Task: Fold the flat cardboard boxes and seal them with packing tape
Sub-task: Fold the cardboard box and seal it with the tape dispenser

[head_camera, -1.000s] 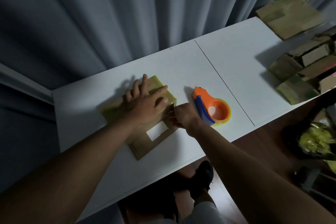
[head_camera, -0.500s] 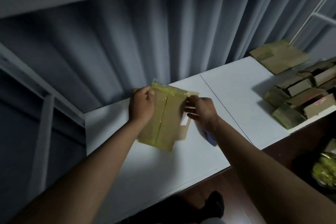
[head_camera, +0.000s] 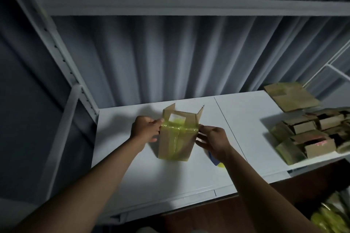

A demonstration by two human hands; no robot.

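A small brown cardboard box (head_camera: pixel 184 141), partly wrapped in yellowish clear tape, is held above the white table (head_camera: pixel 170 181). Its far flaps stand open and a white label shows inside. My left hand (head_camera: pixel 146 129) pinches the box's upper left corner. My right hand (head_camera: pixel 213 141) touches its right side at the taped band, fingers spread. Only a blue and yellow sliver of the tape dispenser (head_camera: pixel 216 161) shows behind my right wrist.
Several folded and taped boxes (head_camera: pixel 310 138) are piled at the table's right end, with a stack of flat cardboard (head_camera: pixel 291 95) behind them. A white metal rack frame (head_camera: pixel 75 89) rises at the left, grey curtains behind. A yellow-green bag (head_camera: pixel 329 217) lies at the lower right.
The box lay flat on the table under my left hand. Both hands have lifted it and opened it up into a box shape. The view has tilted upward.
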